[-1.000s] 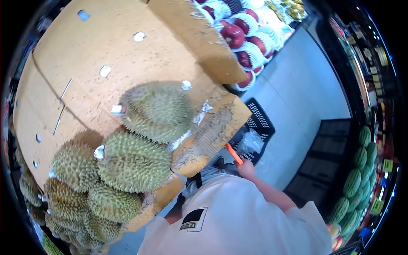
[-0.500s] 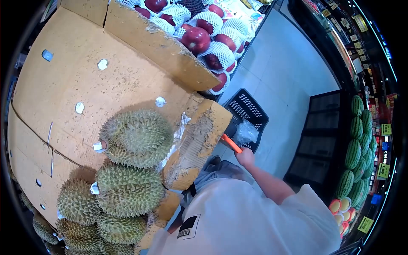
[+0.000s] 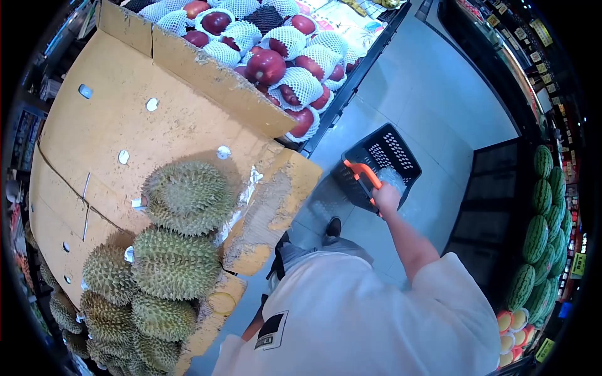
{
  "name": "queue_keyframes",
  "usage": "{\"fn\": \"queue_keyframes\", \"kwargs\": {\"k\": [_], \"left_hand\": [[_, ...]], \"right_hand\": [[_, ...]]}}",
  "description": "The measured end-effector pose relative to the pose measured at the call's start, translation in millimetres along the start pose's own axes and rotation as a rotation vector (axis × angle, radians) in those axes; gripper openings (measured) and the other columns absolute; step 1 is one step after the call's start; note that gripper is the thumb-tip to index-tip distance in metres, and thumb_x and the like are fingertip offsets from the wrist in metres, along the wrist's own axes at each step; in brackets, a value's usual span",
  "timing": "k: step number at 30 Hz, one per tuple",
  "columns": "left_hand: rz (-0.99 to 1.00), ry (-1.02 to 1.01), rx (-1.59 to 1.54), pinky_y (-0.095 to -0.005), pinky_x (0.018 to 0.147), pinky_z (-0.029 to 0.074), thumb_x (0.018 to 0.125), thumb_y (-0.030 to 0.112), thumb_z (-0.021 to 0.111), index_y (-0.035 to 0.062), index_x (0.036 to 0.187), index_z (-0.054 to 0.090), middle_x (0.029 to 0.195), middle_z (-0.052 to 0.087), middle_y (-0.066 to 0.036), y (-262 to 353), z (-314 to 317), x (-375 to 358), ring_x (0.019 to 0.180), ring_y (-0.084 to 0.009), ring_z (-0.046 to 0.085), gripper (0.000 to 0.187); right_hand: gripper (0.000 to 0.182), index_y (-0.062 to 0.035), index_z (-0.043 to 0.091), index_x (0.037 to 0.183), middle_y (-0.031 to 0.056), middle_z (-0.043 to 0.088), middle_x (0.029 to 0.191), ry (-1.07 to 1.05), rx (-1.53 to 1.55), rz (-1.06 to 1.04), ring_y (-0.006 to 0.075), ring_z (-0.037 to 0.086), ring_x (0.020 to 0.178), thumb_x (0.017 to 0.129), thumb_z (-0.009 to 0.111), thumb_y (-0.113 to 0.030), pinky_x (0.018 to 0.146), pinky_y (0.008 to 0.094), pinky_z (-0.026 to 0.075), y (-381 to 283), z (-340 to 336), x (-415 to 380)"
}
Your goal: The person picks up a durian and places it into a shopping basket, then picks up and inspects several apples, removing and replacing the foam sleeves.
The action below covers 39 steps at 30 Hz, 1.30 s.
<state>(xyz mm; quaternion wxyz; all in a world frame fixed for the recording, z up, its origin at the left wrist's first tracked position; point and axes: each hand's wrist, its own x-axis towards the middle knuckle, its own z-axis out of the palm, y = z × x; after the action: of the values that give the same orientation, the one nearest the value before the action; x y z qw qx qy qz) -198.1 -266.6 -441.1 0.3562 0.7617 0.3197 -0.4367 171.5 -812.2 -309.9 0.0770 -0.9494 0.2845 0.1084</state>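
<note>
My right hand (image 3: 387,198) is closed round the orange handle (image 3: 362,169) of a black shopping basket (image 3: 357,192). A clear plastic bag (image 3: 390,180) lies inside the basket, partly hidden behind the hand. My left arm (image 3: 253,327) hangs at my left side beside the durian display, and its hand is hidden. Nearest to that side, several spiky durians (image 3: 177,263) are piled on a worn cardboard surface (image 3: 106,125).
Red apples in white foam nets (image 3: 266,67) fill a stand behind a cardboard wall. Watermelons (image 3: 536,239) are stacked at the right, above netted fruit (image 3: 513,337). A black rack (image 3: 470,210) stands on the tiled floor (image 3: 407,106) past the basket.
The basket and my right hand have moved right, away from the durian display, and more of the basket and handle shows. The view has shifted, with my shoe now visible on the floor.
</note>
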Motion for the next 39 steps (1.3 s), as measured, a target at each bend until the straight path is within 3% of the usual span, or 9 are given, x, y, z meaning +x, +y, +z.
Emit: {"fn": "queue_keyframes", "kwargs": {"k": [3,11,17,22,28,29,35,38,39], "left_hand": [[0.055,0.013,-0.004,-0.0426,0.094,0.05,0.082,0.027,0.065,0.009,0.114,0.069,0.115,0.069,-0.019,33,27,2,0.109,-0.036,0.064,0.037],[0.092,0.045,0.027,-0.0422,0.094,0.05,0.083,0.027,0.064,0.0091,0.114,0.068,0.115,0.069,-0.019,87,109,-14,0.109,-0.0354,0.064,0.037],[0.025,0.04,0.049,-0.042,0.094,0.05,0.083,0.028,0.064,0.0091,0.115,0.068,0.115,0.069,-0.018,100,167,-41,0.11,-0.035,0.064,0.037],[-0.01,0.023,0.074,-0.0418,0.094,0.05,0.084,0.028,0.063,0.0092,0.115,0.068,0.116,0.069,-0.018,112,190,-57,0.11,-0.0346,0.064,0.037],[0.038,0.031,0.035,-0.0415,0.095,0.05,0.084,0.028,0.063,0.0093,0.116,0.068,0.116,0.069,-0.018,164,202,-28,0.11,-0.0342,0.064,0.037],[0.058,0.034,0.012,-0.0415,0.095,0.05,0.084,0.028,0.063,0.0093,0.116,0.068,0.116,0.069,-0.018,172,206,-21,0.11,-0.0341,0.064,0.037],[0.138,0.031,-0.166,-0.0412,0.095,0.05,0.085,0.028,0.063,0.0093,0.116,0.068,0.116,0.069,-0.018,231,211,28,0.11,-0.0337,0.064,0.037],[0.184,0.028,-0.33,-0.0411,0.095,0.05,0.085,0.028,0.063,0.0094,0.117,0.068,0.116,0.069,-0.018,251,213,56,0.111,-0.0334,0.064,0.037],[0.191,0.025,-0.424,-0.041,0.095,0.05,0.085,0.028,0.063,0.0094,0.117,0.068,0.116,0.069,-0.018,256,217,64,0.111,-0.0334,0.064,0.037]], "right_hand": [[0.033,-0.0076,0.072,0.105,0.019,0.072,0.097,-0.133,0.104,0.105,0.0363,0.07,0.093,0.083,0.058,-0.028,0.086,0.0464,0.053,9,-37,26],[0.031,-0.0073,0.072,0.104,0.0185,0.072,0.097,0.017,0.127,-0.038,0.0371,0.069,0.093,0.085,0.058,-0.028,0.084,0.0459,0.054,65,-42,107],[0.032,-0.0055,0.072,0.104,0.0198,0.071,0.1,-0.029,0.125,-0.093,0.0367,0.069,0.096,0.083,0.058,-0.026,0.086,0.0453,0.054,92,-55,139],[0.037,-0.0005,0.072,0.104,0.022,0.07,0.105,-0.175,0.177,0.042,0.0378,0.068,0.101,0.08,0.059,-0.026,0.09,0.0446,0.052,98,-83,152],[0.04,0.0022,0.071,0.105,0.024,0.069,0.108,-0.225,0.218,0.044,0.0395,0.066,0.103,0.08,0.054,-0.024,0.089,0.0462,0.051,96,-98,160],[0.036,-0.0005,0.073,0.098,0.0204,0.072,0.091,-0.088,0.143,-0.005,0.0374,0.071,0.088,0.08,0.053,-0.025,0.08,0.046,0.055,107,-69,176],[0.041,-0.0031,0.072,0.105,0.0208,0.071,0.099,-0.164,0.056,0.019,0.0382,0.068,0.097,0.082,0.053,-0.031,0.084,0.0461,0.052,94,-90,167],[0.041,0.0057,0.067,0.11,0.0282,0.068,0.104,-0.18,0.067,0.0,0.0416,0.066,0.1,0.084,0.056,-0.025,0.089,0.0489,0.05,107,-70,187],[0.039,0.0043,0.068,0.108,0.0258,0.07,0.099,-0.225,0.098,-0.012,0.0401,0.067,0.095,0.085,0.056,-0.025,0.083,0.0478,0.051,93,-88,171]]}}
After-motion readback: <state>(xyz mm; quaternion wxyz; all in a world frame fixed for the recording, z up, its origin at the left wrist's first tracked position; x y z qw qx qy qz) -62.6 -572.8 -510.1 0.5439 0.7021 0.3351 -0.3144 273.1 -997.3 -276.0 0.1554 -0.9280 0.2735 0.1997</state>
